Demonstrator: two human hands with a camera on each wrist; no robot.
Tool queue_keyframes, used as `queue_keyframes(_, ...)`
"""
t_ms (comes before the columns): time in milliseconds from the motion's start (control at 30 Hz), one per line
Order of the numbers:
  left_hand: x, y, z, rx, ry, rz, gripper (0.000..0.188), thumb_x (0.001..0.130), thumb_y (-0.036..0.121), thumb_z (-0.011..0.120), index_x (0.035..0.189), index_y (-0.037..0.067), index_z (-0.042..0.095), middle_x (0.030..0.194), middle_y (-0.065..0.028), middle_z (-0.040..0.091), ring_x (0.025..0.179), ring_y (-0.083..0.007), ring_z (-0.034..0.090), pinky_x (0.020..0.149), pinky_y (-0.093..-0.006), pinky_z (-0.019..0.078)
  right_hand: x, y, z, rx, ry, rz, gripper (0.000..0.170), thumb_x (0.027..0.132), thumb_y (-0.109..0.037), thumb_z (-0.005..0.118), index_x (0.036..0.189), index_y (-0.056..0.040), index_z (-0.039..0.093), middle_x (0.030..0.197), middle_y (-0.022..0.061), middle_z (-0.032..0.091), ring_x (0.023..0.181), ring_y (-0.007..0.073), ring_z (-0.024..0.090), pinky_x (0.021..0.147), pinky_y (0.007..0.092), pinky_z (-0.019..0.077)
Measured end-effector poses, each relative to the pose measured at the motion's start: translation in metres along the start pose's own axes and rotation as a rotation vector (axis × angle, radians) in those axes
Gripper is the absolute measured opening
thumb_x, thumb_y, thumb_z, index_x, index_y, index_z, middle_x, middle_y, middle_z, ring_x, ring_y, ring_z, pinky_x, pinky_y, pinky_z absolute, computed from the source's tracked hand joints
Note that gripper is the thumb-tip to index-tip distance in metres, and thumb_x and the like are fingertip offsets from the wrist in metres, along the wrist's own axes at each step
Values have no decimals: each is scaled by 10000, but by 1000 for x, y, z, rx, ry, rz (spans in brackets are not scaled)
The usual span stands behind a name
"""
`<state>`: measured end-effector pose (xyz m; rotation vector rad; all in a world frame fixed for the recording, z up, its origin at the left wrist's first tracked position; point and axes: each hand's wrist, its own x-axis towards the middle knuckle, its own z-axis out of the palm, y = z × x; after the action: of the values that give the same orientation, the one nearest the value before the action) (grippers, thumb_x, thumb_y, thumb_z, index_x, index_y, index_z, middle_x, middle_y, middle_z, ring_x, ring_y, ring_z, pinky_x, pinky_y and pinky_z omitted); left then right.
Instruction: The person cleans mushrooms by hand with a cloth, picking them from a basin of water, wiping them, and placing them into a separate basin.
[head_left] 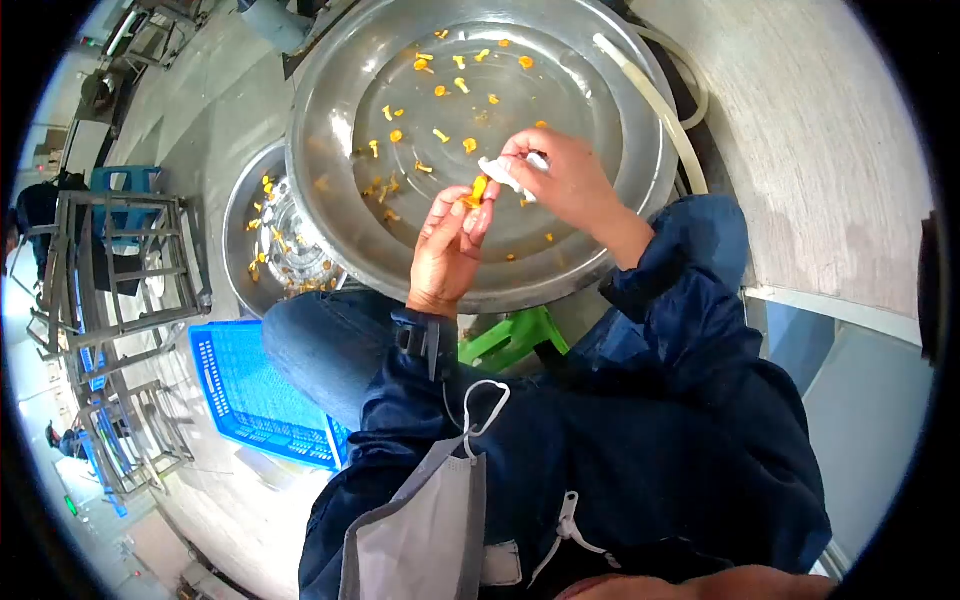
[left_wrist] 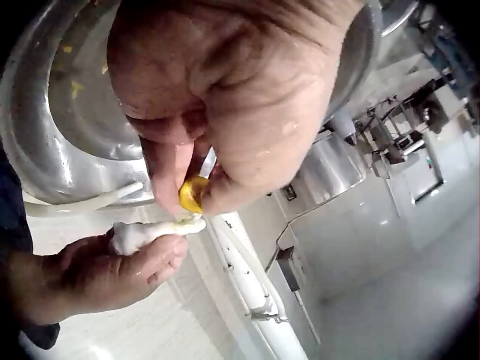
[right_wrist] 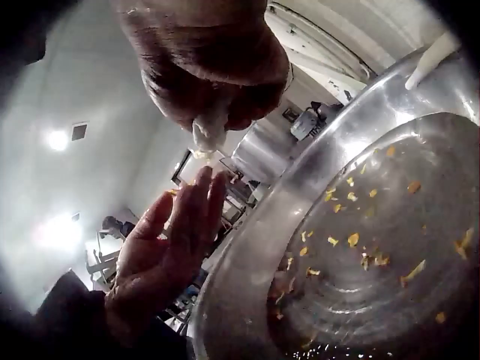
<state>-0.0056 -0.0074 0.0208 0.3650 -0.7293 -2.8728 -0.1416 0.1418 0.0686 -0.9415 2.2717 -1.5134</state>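
Observation:
Over the large steel basin [head_left: 330,200], my left hand [head_left: 450,245] pinches a small orange-yellow mushroom [head_left: 477,190] between thumb and fingertips. The mushroom's yellow cap [left_wrist: 193,195] shows at the fingertips in the left wrist view. My right hand [head_left: 572,185] grips a crumpled white cloth [head_left: 510,175], its edge right at the mushroom. Seen from the right wrist, the cloth [right_wrist: 208,133] pokes out below the curled right fingers, just above the left fingertips. Several loose mushrooms [head_left: 470,146] lie scattered in the basin below.
A smaller steel bowl [head_left: 240,225] with more mushroom pieces stands left of the basin. Nearer me are a blue plastic basket [head_left: 250,390] and a green stool [head_left: 520,338]. A pale hose [head_left: 650,95] hangs over the basin's right rim. Metal racks [head_left: 120,260] stand far left.

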Motion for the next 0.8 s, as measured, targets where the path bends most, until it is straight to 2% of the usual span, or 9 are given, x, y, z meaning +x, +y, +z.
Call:
queue_keyframes(67,2,-1,-7,-25,4,-5,125,985,72,558,1095,27,596,1299,-179,588,1261,-316,548,1018,-304,514,-1,2,3,16,-18,43,270,892,-304,651,965,-44,669,924,126,693,837,276,674,737,361,507)
queue_keyframes(133,3,-5,-2,205,19,78,197,958,3,579,1146,59,561,1220,-149,639,1158,-245,612,994,-322,511,0,-2,3,8,10,48,278,894,-320,645,967,-53,669,911,128,688,828,276,671,732,363,506)
queue_keyframes(233,5,-13,-7,484,-29,212,406,910,-71,616,1259,85,480,1174,-110,663,1059,-191,633,988,-338,493,-7,-22,5,66,-180,130,281,895,-338,631,973,-71,674,907,129,680,830,278,668,729,365,505)
queue_keyframes(333,5,-13,1,519,-7,204,450,898,-93,616,1278,93,463,1163,-100,667,1064,-179,631,979,-332,489,-5,13,17,-105,-20,-50,281,887,-355,626,967,-91,678,907,121,670,829,283,663,725,369,504)
queue_keyframes(367,4,-11,6,501,30,173,542,876,-101,639,1334,100,430,1137,-89,672,1060,-167,626,958,-315,491,-3,9,12,-140,6,1,282,877,-365,625,967,-104,683,938,115,671,851,296,664,740,385,508)
queue_keyframes(500,1,-7,5,617,-1,134,702,853,-130,636,1447,114,352,1139,-83,671,1058,-141,618,934,-279,481,-9,-2,14,-73,-117,-17,266,887,-347,611,975,-108,688,974,120,675,879,317,666,761,398,517)
queue_keyframes(600,2,-7,4,632,-7,137,722,851,-141,628,1459,124,344,1139,-78,666,1044,-126,612,913,-263,480,-5,5,16,-113,-59,-21,246,893,-321,605,971,-103,689,978,123,673,880,317,666,765,396,517)
queue_keyframes(633,3,-10,7,666,2,182,752,850,-147,621,1478,137,322,1144,-81,662,1044,-123,608,907,-263,482,-3,4,11,-154,-33,86,238,902,-311,603,984,-106,689,987,125,677,887,316,665,777,402,516)
queue_keyframes(800,5,-12,6,715,-16,250,753,868,-147,578,1501,132,283,1192,-101,649,1089,-155,613,947,-307,485,-9,2,7,-193,-33,-100,238,917,-331,609,989,-112,670,945,109,674,882,310,662,762,402,516)
